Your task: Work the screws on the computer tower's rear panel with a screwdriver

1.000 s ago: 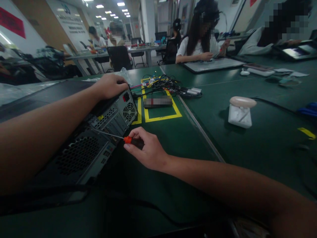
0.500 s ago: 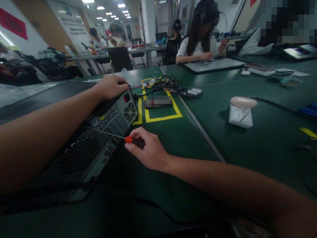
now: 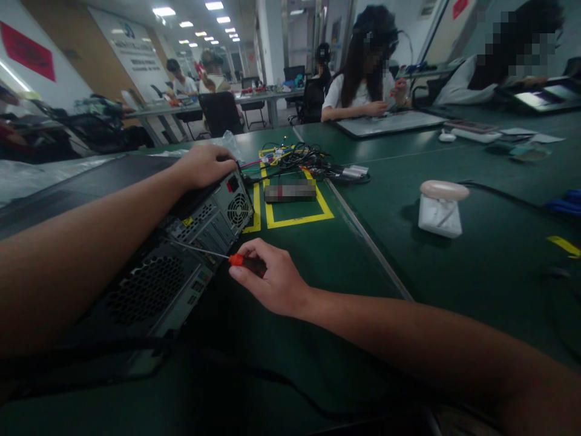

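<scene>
A desktop computer case (image 3: pixel 146 290) lies at an angle on the left, its rear panel with fan grille, vents and ports facing right. Over its far upper edge, by the power supply, my left hand (image 3: pixel 205 165) is closed, its fingertips partly hidden. My right hand (image 3: pixel 275 275) grips a screwdriver (image 3: pixel 236 260) by its orange and dark handle. The long thin shaft points left to the rear panel, beside the expansion slots. Whether its tip sits in a screw is too small to tell.
Behind the case lies a tangle of cables (image 3: pixel 305 158). A dark block (image 3: pixel 290 191) sits within yellow tape (image 3: pixel 299 220) on the green table. An open white earbud case (image 3: pixel 440 212) stands to the right. Across the table a person (image 3: pixel 363 85) works over a flat panel (image 3: pixel 390 123).
The view has shifted very slightly. Both hands, the screwdriver and the computer case keep nearly the same positions relative to each other.
</scene>
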A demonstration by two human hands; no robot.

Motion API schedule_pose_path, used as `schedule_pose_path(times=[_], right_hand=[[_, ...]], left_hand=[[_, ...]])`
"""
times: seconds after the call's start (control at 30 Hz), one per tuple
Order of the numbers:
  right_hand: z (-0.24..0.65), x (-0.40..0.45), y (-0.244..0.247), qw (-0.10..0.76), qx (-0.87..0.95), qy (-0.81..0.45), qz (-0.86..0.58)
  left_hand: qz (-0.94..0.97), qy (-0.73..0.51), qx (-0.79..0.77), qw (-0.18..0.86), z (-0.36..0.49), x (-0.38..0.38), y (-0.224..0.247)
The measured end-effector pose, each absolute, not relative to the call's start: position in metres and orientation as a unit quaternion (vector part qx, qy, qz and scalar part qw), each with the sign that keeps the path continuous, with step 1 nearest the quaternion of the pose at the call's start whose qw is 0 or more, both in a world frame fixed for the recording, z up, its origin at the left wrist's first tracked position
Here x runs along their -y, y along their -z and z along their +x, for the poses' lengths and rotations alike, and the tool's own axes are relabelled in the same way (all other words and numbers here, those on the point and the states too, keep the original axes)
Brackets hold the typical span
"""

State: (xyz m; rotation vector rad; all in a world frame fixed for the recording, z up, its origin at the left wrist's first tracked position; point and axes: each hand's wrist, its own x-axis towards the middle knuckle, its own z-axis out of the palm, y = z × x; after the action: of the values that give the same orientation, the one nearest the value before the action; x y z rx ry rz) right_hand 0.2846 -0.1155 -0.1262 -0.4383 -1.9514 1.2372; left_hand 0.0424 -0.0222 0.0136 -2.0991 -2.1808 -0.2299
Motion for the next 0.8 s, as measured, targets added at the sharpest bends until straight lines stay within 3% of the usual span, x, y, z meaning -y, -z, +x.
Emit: schedule_pose_path(times=[0.8], right_hand=[[0.2851,0.1151,0.1269,0.385,0.774,-0.472,-0.169]], left_hand=[[-0.693,0.088,0.713,0.055,0.0398,0.0205,-0.0115]])
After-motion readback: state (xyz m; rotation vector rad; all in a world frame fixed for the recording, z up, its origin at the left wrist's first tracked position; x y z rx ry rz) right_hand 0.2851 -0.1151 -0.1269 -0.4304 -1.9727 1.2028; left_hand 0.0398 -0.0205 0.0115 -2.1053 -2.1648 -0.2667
